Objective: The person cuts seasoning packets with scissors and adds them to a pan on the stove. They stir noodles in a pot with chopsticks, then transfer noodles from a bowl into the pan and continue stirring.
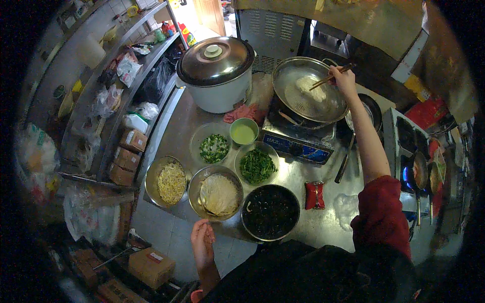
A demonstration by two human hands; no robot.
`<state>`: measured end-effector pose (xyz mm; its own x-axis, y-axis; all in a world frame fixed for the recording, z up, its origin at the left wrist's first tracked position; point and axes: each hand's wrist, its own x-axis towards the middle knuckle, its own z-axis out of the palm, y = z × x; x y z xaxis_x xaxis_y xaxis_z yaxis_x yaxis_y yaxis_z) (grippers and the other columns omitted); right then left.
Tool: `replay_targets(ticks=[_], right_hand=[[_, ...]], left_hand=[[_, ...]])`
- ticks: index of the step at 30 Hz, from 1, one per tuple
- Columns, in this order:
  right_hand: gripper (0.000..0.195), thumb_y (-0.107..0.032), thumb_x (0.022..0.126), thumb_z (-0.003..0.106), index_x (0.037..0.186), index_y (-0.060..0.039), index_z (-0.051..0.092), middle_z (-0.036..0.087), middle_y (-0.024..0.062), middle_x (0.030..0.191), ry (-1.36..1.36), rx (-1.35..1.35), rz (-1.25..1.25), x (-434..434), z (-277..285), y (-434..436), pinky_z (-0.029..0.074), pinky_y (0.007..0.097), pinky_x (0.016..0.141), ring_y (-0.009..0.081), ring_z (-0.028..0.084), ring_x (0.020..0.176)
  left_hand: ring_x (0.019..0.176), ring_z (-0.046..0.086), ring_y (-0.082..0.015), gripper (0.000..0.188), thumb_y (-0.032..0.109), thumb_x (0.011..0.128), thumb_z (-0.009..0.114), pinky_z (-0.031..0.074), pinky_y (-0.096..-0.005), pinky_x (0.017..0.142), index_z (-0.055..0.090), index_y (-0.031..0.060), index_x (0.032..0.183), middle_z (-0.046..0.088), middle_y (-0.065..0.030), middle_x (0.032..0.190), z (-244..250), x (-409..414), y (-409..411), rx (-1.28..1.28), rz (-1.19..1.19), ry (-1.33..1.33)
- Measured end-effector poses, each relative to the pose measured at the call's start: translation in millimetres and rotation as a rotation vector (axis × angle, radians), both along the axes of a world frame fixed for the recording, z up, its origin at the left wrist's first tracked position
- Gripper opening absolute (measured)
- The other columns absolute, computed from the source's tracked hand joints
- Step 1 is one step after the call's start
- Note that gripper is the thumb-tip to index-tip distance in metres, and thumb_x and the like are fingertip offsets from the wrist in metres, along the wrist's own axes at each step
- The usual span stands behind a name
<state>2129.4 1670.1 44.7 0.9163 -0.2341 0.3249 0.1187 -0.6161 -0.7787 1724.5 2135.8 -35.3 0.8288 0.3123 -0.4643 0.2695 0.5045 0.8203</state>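
Observation:
With my right hand (343,80) I hold a pair of wooden chopsticks (322,81) over a wide metal pan (291,100). Their tips touch a pale, soft mass of food (311,88) lying in the pan's liquid. Beneath the pan is a portable stove (297,147) with a blue front panel. My left hand (202,236) hangs at the table's near edge with loosely curled fingers and nothing visible in it. Just beyond that hand stands a metal bowl of white flour-like powder (219,193), in which a spoon or scoop seems to lie.
Around it are bean sprouts (172,183), chopped scallions (214,148), leafy greens (257,165), a bowl of dark food (270,212) and a green cup (244,131). A large rice cooker (219,91) stands behind. A burner flame (406,178) burns at right, near handled pans (419,170).

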Motion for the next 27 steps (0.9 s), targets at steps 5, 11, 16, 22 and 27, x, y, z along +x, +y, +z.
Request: replay_targets(ticks=[5, 11, 16, 22, 27], right_hand=[[0.027, -0.022, 0.085, 0.059, 0.075, 0.0032, 0.062, 0.062, 0.009, 0.063, -0.099, -0.03, 0.022, 2.7, -9.3, -8.9, 0.049, 0.027, 0.05, 0.015, 0.061, 0.053], [0.027, -0.022, 0.083, 0.062, 0.078, 0.0042, 0.063, 0.062, 0.0101, 0.061, -0.123, -0.055, 0.072, -0.8, -12.7, -1.6, 0.047, 0.0283, 0.048, 0.017, 0.061, 0.049], [0.025, -0.02, 0.083, 0.061, 0.079, 0.0048, 0.063, 0.061, 0.0098, 0.06, -0.021, 0.064, 0.019, -14.5, 9.3, 26.5, 0.047, 0.0307, 0.049, 0.0178, 0.061, 0.049], [0.023, -0.019, 0.084, 0.06, 0.078, 0.0034, 0.063, 0.06, 0.0096, 0.056, -0.05, 0.097, 0.035, -13.2, 7.3, 22.8, 0.047, 0.0319, 0.05, 0.019, 0.06, 0.047], [0.021, -0.019, 0.083, 0.06, 0.078, -0.0001, 0.064, 0.061, 0.0125, 0.058, -0.073, -0.11, 0.117, -43.1, 21.8, 48.5, 0.047, 0.0322, 0.052, 0.0209, 0.06, 0.049]], left_hand=[[0.059, 0.046, -0.0087, 0.016, 0.013, 0.087, 0.05, 0.036, -0.0214, 0.049, 0.053, 0.0049, 0.101, 0.05, -0.0007, 0.073, -5.6, -5.9, 0.5, 0.004, -0.003, -0.02], [0.06, 0.047, -0.0096, 0.017, 0.014, 0.087, 0.05, 0.037, -0.0223, 0.05, 0.052, 0.0052, 0.102, 0.049, -0.001, 0.073, 0.6, -9.9, -0.9, -0.008, -0.001, -0.013], [0.058, 0.046, -0.0103, 0.016, 0.012, 0.088, 0.049, 0.036, -0.0229, 0.051, 0.052, 0.0033, 0.101, 0.05, -0.0032, 0.073, -0.7, -18.3, -3.6, -0.056, 0.031, 0.001], [0.054, 0.044, -0.0101, 0.015, 0.01, 0.088, 0.049, 0.036, -0.023, 0.049, 0.052, 0.0019, 0.1, 0.05, -0.0039, 0.071, 0.4, -19.0, -8.9, -0.103, 0.059, -0.009], [0.055, 0.044, -0.01, 0.014, 0.01, 0.089, 0.049, 0.036, -0.0231, 0.05, 0.052, 0.0023, 0.1, 0.049, -0.0034, 0.071, 4.7, -20.9, -8.6, -0.081, 0.067, -0.035]])
